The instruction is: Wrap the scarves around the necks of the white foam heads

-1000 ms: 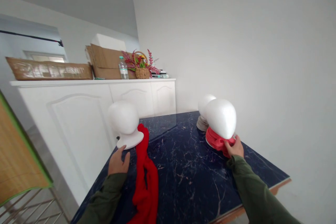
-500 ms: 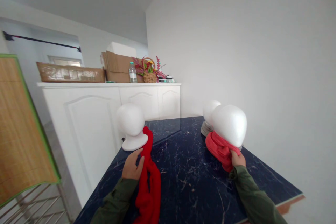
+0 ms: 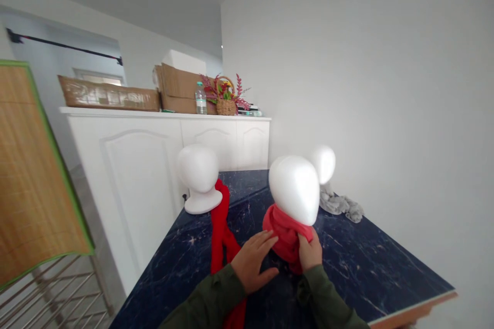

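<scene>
A white mannequin head stands near the middle of the table with a coral-red scarf wrapped round its neck. My right hand grips the scarf at the right side of the neck. Over at the scarf's left side, my left hand reaches with fingers stretched out; whether its fingertips touch the cloth is hard to tell. A second white mannequin head stands bare at the left edge, and a bright red scarf lies beside it, running toward me partly under my left arm.
Behind on the right stands a third mannequin head with a grey scarf around its base. The dark marble-patterned table ends at the right. A white cabinet holds cardboard boxes, a water bottle and a flower basket.
The mannequin head with the coral scarf has moved left, my right hand still gripping the scarf. My left hand has left the bright red scarf's side and moved right to the coral one.
</scene>
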A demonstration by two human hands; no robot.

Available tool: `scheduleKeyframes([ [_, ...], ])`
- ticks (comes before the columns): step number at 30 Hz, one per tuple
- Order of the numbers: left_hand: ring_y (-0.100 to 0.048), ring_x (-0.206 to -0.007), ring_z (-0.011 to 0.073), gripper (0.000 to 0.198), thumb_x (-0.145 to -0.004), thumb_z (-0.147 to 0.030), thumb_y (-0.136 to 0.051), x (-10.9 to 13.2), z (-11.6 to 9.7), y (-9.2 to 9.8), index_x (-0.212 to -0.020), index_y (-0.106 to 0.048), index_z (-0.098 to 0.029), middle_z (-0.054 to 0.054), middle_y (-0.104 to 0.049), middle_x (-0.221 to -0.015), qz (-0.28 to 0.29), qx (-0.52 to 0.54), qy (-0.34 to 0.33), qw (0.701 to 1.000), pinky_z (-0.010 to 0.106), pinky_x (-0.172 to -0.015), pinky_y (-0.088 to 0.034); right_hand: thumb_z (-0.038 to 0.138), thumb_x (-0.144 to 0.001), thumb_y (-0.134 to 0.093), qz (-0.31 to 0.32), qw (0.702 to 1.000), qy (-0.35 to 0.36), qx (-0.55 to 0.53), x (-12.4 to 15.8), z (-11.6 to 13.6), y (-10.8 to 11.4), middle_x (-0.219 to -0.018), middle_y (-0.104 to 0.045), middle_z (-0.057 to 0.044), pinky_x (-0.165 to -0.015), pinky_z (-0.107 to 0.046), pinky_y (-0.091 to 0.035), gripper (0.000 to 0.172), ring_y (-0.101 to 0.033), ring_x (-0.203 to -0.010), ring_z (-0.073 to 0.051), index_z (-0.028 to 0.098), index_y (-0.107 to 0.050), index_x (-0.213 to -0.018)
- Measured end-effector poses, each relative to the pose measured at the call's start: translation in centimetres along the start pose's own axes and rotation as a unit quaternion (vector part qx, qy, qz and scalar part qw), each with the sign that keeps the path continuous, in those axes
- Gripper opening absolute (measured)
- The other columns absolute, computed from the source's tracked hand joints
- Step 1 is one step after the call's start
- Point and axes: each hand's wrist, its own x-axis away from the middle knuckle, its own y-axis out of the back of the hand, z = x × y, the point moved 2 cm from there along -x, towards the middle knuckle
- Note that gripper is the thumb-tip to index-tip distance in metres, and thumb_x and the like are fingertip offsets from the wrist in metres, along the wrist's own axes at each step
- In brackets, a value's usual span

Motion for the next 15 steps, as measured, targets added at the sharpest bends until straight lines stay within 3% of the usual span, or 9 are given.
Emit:
scheduleKeyframes([
  [4,-0.033,-0.119,0.0292,0.077,-0.064,-0.051,-0.055,-0.6,0.2,-2.5,-0.128,-0.03,-0.015,0.015,-0.037,-0.13,0.007,0.017,0.029,0.999,0.047,-0.099,-0.028,0.039,-0.07,-0.044,0.067,0.997,0.004,-0.031,2.3,0.2,-1.6,-0.12,-0.047,-0.008,-0.095,-0.038,-0.033,0.054,-0.039,-0.115,-0.024,0.016,-0.041,-0.119],
  [8,-0.039,-0.113,0.0321,0.086,-0.053,-0.052,-0.062,-1.0,0.4,-4.0,-0.124,-0.034,-0.013,0.017,-0.046,-0.12,-0.03,0.038,0.061,0.997,0.052,-0.1,-0.023,0.038,-0.071,-0.04,0.103,0.993,-0.025,-0.059,4.7,-0.6,-2.7,-0.13,-0.036,-0.008,-0.102,-0.039,-0.023,0.056,-0.028,-0.123,-0.023,0.014,-0.037,-0.122],
  [12,-0.039,-0.113,0.0352,0.089,-0.047,-0.046,-0.066,-1.4,0.5,-3.5,-0.125,-0.036,-0.017,0.016,-0.046,-0.122,-0.024,0.047,0.076,0.996,0.053,-0.101,-0.018,0.038,-0.07,-0.041,0.104,0.988,-0.05,-0.1,7.0,-0.5,-3.0,-0.136,-0.026,-0.007,-0.103,-0.038,-0.023,0.05,-0.023,-0.125,-0.023,0.015,-0.047,-0.113],
  [15,-0.037,-0.116,0.0325,0.073,-0.054,-0.038,-0.063,-1.4,0.2,-2.5,-0.122,-0.042,-0.024,0.01,-0.046,-0.124,-0.039,0.082,0.045,0.995,0.047,-0.104,-0.016,0.039,-0.066,-0.05,0.082,0.98,-0.07,-0.168,7.4,0.4,-2.5,-0.128,-0.038,-0.008,-0.099,-0.038,-0.03,0.039,-0.034,-0.119,-0.024,0.017,-0.055,-0.099],
])
